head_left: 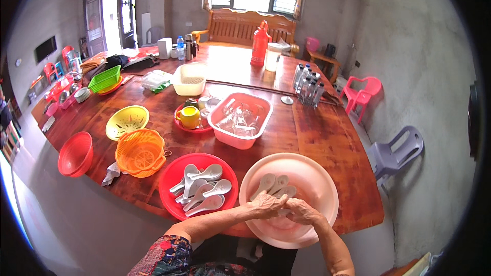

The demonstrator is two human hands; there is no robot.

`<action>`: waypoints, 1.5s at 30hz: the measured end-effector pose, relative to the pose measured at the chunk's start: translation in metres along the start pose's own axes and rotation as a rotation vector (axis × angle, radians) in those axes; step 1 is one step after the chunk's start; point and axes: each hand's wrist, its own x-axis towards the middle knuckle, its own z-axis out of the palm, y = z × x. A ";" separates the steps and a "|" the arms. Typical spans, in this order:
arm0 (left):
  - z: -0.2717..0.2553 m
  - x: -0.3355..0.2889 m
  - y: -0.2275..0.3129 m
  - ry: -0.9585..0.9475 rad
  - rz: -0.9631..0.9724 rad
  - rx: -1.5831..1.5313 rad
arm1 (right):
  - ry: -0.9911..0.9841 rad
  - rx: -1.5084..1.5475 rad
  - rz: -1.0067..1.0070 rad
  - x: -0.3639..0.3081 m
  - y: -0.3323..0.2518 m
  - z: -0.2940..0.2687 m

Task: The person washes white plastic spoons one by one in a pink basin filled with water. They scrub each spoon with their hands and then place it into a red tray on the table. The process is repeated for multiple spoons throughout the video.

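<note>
Both hands meet over a wide pale pink basin (319, 184) at the table's near edge. My left hand (267, 205) and my right hand (304, 211) have curled fingers, pinching a pale soup spoon (283, 213) that they mostly cover. Other whitish soup spoons (265, 182) lie in the basin just beyond my fingers, partly hidden by the left hand. Left of the basin sits a round red tray (169, 177), heaped with several white soup spoons (207, 186), their handles pointing various ways.
A pink rectangular tub (240, 142) of clear glassware stands beyond the basin. Left of it are a yellow mug (190, 117), an orange colander (138, 145), a yellow colander (115, 128) and a red basket (75, 156). Clear bottles (309, 89) and a red thermos (260, 46) stand farther back.
</note>
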 end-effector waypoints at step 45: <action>0.055 0.034 -0.012 0.537 -0.163 -1.416 | 0.069 -0.094 0.762 -0.019 0.066 0.042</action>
